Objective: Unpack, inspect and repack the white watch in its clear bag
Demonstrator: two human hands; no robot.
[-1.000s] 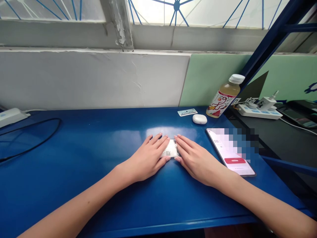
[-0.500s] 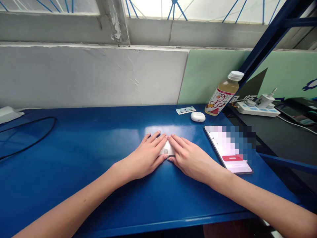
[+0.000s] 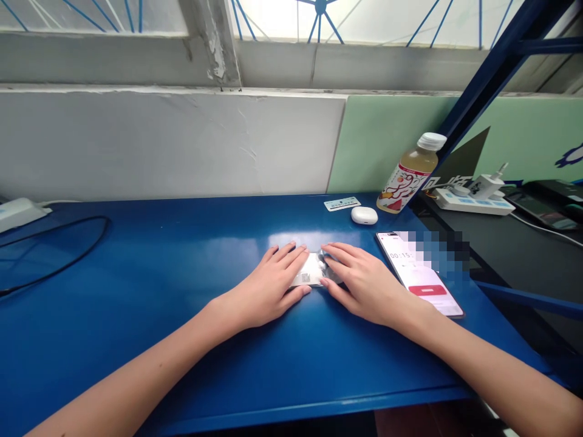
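Note:
A small flat white box with a square printed code lies on the blue table between my hands. My left hand holds its left part, fingers over the top and thumb along the near edge. At the box's right end shows a shiny, dark silvery piece. My right hand is closed around this piece, fingers on the far side and thumb on the near side. Most of the piece is hidden under that hand, so its kind cannot be made out.
Right of my hands lies a phone with a lit screen. Behind are a white earphone case, a small printed card and a drink bottle. A power strip stands at right, a black cable at left.
My right hand has moved right, away from my left hand. More of the white box and the shiny piece at its right end now show. My left hand stays in place.

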